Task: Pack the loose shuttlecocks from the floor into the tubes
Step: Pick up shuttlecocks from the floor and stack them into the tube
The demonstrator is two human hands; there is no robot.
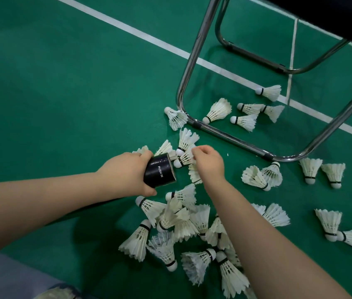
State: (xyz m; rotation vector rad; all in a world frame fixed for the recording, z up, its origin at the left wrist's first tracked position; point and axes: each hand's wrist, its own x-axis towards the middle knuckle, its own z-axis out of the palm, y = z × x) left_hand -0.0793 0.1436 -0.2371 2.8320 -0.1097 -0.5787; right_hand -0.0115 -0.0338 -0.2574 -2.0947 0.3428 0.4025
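Observation:
My left hand [125, 173] grips a black tube [160, 171] marked "PUSH IN", held low over the floor with its open end turned right. Just right of that opening, my right hand [210, 164] pinches the feathers of a white shuttlecock [183, 159], whose cork tip points at the tube's mouth. Several loose white shuttlecocks lie around both hands: a dense pile [183, 225] below them, a pair [261, 176] to the right, and more under the chair [218, 111].
A chrome chair frame [229, 138] stands on the green court floor just beyond my hands, its lower bar running diagonally. White court lines [127, 29] cross the floor. A grey patch [9, 277] fills the bottom left corner.

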